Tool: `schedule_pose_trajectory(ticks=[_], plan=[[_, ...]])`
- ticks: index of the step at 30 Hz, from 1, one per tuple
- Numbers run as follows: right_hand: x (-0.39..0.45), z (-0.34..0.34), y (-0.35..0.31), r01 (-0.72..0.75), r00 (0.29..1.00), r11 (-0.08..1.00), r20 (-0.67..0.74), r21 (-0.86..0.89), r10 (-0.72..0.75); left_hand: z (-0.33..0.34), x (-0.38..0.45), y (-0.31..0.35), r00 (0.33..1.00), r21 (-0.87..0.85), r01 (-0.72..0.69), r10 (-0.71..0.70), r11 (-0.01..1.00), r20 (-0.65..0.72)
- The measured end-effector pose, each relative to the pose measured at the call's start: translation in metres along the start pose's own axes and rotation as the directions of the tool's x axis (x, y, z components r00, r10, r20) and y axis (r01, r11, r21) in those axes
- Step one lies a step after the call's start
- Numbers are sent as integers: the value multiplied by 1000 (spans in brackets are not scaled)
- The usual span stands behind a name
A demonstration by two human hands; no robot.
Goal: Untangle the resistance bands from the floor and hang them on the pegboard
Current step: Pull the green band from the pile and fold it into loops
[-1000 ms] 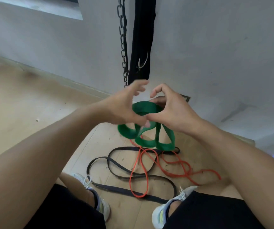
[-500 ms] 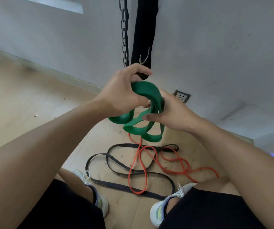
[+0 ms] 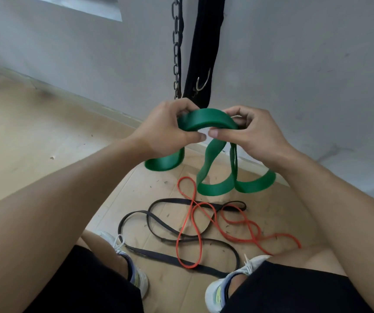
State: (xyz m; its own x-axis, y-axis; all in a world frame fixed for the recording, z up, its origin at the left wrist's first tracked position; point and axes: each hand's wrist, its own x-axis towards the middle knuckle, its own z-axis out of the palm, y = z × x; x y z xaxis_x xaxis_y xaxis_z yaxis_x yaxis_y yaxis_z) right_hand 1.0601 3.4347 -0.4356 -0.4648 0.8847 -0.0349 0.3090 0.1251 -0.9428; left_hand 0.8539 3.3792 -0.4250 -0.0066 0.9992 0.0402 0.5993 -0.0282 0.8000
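We stood over a pale wooden floor [image 3: 34, 141] that met a grey wall [image 3: 294, 53]. Against the wall hung a black strap [image 3: 204, 48] with a metal hook [image 3: 202, 83] near its lower end, and just beside it a dark chain [image 3: 177, 41]. On the floor between our white shoes [image 3: 217, 294] lay a black band [image 3: 159, 256] and a thin orange band [image 3: 195, 224], looped across each other in a tangle. Above them we held the wide green band [image 3: 206, 119] in the air, clear of the floor. Our left hand [image 3: 165, 129] gripped its top arch from the left and our right hand [image 3: 253, 134] pinched it from the right, fingers curled over the band, thumbs nearly meeting underneath. Three green loops drooped beneath our hands.
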Motion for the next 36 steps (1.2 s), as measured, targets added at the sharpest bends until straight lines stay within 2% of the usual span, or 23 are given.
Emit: schedule_pose_trajectory(ticks=[5,8,11,20,26,30,32,34,36], plan=[[2,-7,1,-25,994,990,110,142,10,1,-3,7,1000,-98,0,-3,995,-29],[4,-9,5,-66,984,986,173,151,40,2,-3,10,995,-135,58,-69,989,-77],[5,-10,7,-71,979,990,201,126,44,3,-4,12,988,-117,60,-75,991,-135],[1,-7,2,81,997,996,-16,-26,-82,-1,0,7,994,-187,55,-71,981,-78],[-4,-1,1,131,991,969,-6,-210,-135,4,1,5,997,-190,-15,0,982,-76],[-6,-1,-2,144,984,976,-82,-162,-158,6,1,6,995,-185,-42,24,982,-95],[-6,-5,-5,138,984,981,-97,-133,-152,7,1,3,995,-130,-58,47,990,-93],[-8,-6,-7,135,984,984,-99,-114,-146,7,1,-1,987,14,-106,107,994,-117],[-11,-5,-10,132,984,986,-104,-98,-142,6,0,-4,944,186,-219,256,958,-206]])
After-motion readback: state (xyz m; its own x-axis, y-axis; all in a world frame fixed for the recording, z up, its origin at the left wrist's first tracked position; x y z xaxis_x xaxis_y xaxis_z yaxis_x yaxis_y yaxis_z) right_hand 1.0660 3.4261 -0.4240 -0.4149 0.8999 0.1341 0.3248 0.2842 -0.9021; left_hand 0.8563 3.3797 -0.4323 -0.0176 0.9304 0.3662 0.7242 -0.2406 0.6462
